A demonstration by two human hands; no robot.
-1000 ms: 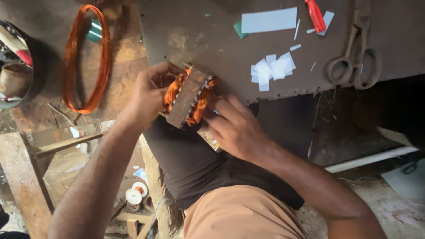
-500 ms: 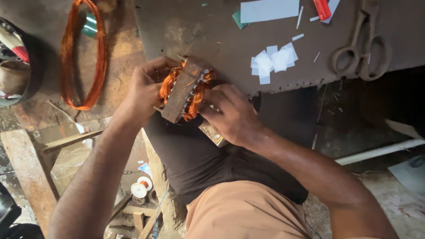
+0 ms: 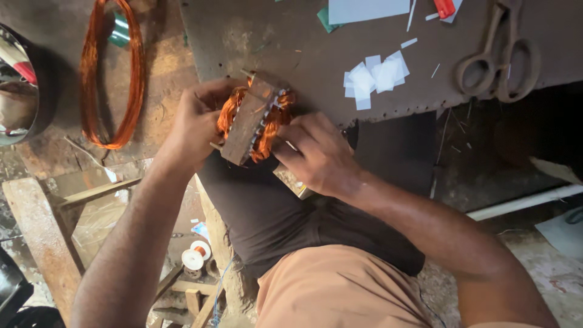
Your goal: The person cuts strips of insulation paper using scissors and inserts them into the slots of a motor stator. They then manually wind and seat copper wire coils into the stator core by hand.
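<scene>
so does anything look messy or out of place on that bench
Mostly loose scraps. White paper pieces lie scattered near the bench edge, beside the scissors. A loop of copper wire lies loose to the left. The wound metal core is tilted, held between the left hand and right hand. No damage is visible.

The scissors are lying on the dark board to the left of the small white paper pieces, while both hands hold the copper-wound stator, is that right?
Not quite: in the head view the scissors lie to the right of the white paper pieces, on the dark board. Left hand and right hand do hold the stator.
</scene>
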